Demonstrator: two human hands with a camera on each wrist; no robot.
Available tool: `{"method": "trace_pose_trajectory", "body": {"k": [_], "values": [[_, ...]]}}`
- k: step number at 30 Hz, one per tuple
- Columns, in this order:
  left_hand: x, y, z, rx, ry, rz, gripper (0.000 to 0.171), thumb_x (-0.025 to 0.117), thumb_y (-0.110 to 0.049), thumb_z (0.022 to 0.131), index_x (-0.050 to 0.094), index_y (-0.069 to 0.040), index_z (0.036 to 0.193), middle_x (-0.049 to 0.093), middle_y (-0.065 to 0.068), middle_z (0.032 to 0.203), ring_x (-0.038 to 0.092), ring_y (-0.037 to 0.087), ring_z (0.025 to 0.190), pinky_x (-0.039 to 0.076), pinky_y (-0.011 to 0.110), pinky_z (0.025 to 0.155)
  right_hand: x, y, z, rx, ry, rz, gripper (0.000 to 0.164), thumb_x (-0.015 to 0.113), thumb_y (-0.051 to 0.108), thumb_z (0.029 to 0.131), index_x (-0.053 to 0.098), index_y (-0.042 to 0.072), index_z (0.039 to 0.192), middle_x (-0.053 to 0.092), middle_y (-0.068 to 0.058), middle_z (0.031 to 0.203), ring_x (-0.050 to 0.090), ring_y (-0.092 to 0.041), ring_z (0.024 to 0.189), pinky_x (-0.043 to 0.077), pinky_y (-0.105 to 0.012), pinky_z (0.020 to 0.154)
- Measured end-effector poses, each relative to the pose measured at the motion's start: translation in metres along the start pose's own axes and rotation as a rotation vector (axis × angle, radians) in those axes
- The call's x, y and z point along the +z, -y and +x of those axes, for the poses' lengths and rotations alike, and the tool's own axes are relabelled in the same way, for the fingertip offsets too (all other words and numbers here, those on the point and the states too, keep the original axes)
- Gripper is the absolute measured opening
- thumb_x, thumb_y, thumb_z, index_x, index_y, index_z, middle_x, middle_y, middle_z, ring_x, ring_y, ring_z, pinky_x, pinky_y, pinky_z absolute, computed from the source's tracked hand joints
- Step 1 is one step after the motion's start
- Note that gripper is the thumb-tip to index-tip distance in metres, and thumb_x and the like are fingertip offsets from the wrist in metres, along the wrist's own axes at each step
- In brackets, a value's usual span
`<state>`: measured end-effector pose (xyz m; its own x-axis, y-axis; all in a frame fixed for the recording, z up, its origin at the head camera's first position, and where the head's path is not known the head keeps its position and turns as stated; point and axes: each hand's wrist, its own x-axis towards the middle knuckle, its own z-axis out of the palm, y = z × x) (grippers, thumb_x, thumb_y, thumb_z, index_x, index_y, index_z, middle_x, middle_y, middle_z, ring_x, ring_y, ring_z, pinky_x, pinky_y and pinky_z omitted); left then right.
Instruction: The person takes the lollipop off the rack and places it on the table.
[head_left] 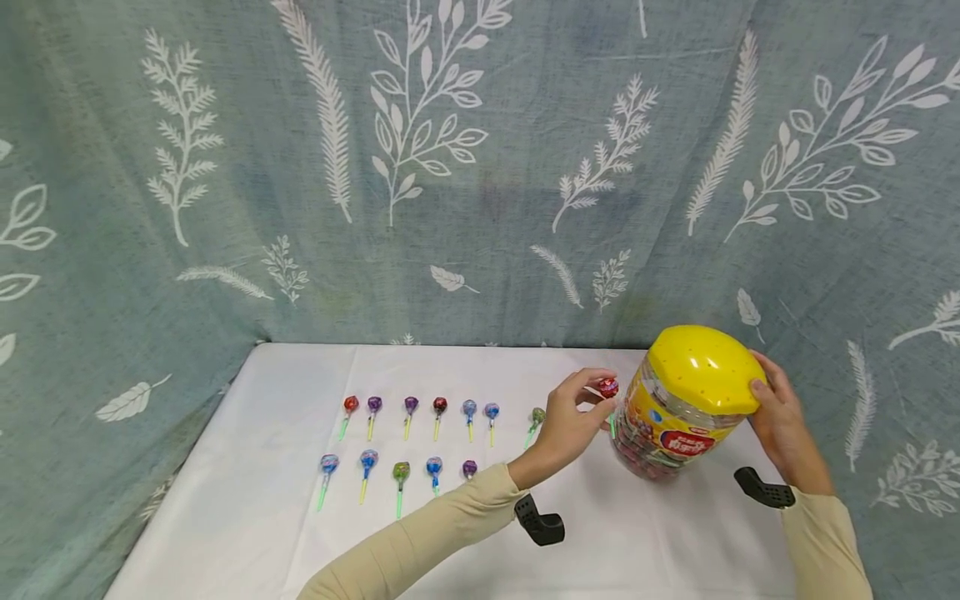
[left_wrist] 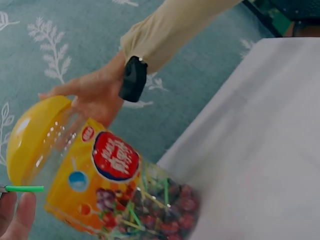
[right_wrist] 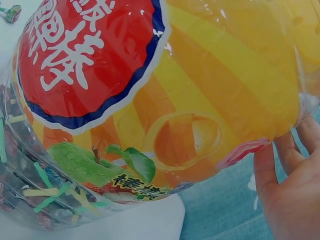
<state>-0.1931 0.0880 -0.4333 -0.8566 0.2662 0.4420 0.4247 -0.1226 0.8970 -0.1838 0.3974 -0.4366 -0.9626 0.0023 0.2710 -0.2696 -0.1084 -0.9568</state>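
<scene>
My left hand (head_left: 564, 423) pinches a red-wrapped lollipop (head_left: 608, 387) with a green stick, just left of a large clear candy jar (head_left: 660, 425). In the left wrist view, fingertips (left_wrist: 24, 215) show at the lower left, below the green stick. The jar has a yellow lid (head_left: 705, 371) and a yellow-orange label, and many lollipops fill its lower part. My right hand (head_left: 783, 421) grips the jar at its right side, around the lid and neck. The jar leans to the right. In the right wrist view, the right fingers (right_wrist: 267, 167) lie against its side.
Lollipops lie in two rows on the white tablecloth (head_left: 247, 500); a red one (head_left: 350, 405) begins the back row and a blue one (head_left: 328, 463) the front row. A green lollipop (head_left: 537, 415) lies behind the left wrist. Grey-green leaf-patterned curtain (head_left: 480, 250) surrounds the table.
</scene>
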Motion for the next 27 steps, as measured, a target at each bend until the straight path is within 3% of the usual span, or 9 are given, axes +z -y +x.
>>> {"method": "trace_pose_trajectory", "body": {"k": [8, 19, 27], "values": [[-0.021, 0.014, -0.021, -0.038, -0.004, 0.019, 0.031, 0.066, 0.000, 0.086, 0.062, -0.009, 0.116, 0.059, 0.009, 0.100, 0.063, 0.015, 0.078, 0.056, 0.029, 0.054, -0.001, 0.001, -0.003, 0.011, 0.007, -0.006, 0.047, 0.039, 0.012, 0.101, 0.025, 0.018, 0.146, 0.037, 0.001, 0.135, 0.050, -0.006, 0.111, 0.042, -0.013, 0.092], [-0.053, 0.030, -0.047, -0.188, -0.038, 0.065, 0.032, 0.066, -0.002, 0.087, 0.061, -0.009, 0.118, 0.058, 0.012, 0.102, 0.063, 0.023, 0.081, 0.056, 0.029, 0.056, -0.001, 0.001, -0.004, 0.017, 0.000, -0.010, 0.048, 0.038, 0.012, 0.101, 0.024, 0.018, 0.147, 0.037, 0.002, 0.136, 0.049, -0.006, 0.112, 0.042, -0.012, 0.091], [-0.071, 0.011, -0.060, -0.254, -0.053, 0.057, 0.031, 0.063, 0.008, 0.085, 0.060, 0.002, 0.116, 0.056, 0.026, 0.103, 0.061, 0.043, 0.084, 0.056, 0.042, 0.057, 0.001, 0.001, -0.004, 0.010, 0.000, 0.018, 0.047, 0.039, 0.012, 0.101, 0.027, 0.018, 0.146, 0.038, 0.001, 0.134, 0.051, -0.006, 0.110, 0.042, -0.013, 0.091]]}}
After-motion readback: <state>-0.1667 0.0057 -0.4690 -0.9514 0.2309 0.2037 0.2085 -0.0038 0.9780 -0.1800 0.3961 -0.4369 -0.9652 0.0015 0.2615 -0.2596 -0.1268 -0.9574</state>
